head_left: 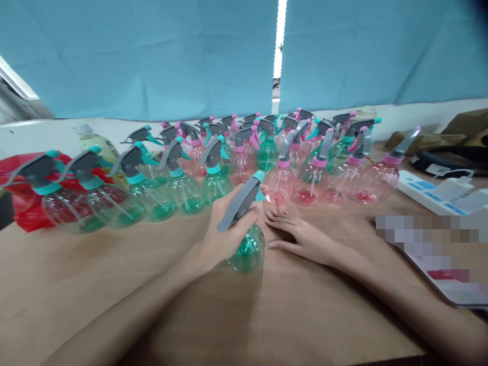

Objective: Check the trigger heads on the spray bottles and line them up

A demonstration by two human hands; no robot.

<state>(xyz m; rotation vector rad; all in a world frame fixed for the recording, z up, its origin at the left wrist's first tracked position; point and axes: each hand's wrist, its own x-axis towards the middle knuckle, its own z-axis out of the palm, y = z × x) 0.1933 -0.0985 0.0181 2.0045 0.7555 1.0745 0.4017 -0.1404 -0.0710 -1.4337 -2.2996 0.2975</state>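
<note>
My left hand (pixel 224 234) is closed round the neck of a green spray bottle (pixel 247 254), just under its grey trigger head. The bottle is at the middle of the table, with its teal nozzle toward the far side. Flat on the wood, right beside that bottle, lies my right hand (pixel 297 234), fingers stretched out and holding nothing. A row of green spray bottles (pixel 186 195) stands beyond my left arm. Pink spray bottles (pixel 280 185) stand just past my right fingertips, and more of both colours crowd together behind.
A red plastic bag (pixel 28 203) and a capped drink bottle (pixel 95 142) are at the left. To the right are a white power strip (pixel 427 195), a black coil (pixel 446 161) and a partly blurred flat tablet-like device (pixel 427 259). Blue cloth (pixel 171 56) hangs behind the wooden table (pixel 206 320).
</note>
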